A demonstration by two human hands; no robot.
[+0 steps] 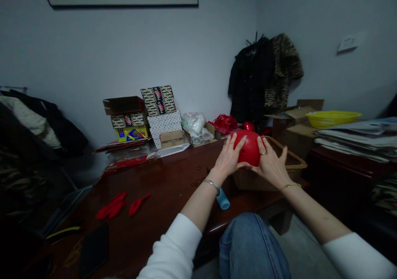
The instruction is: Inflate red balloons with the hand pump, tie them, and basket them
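Between my two hands is a round red balloon (249, 147), just above the near-left part of a wicker basket (299, 163). My left hand (228, 157) presses on its left side with the fingers spread over it. On the right side, my right hand (271, 163) holds it, some fingers stretched away from the surface. Below my left wrist a light blue cylinder (223, 200), perhaps a hand pump, lies on the table. Limp red balloons (112, 206) and a single flat red balloon (138, 205) rest on the left of the table.
Stacked boxes (164, 123), a plastic bag (193, 123) and red shiny items (223, 123) line the back of the brown table (161, 179). To the right are a yellow basket (333, 119) and piled papers (356, 140). A dark flat object (94, 250) lies front left.
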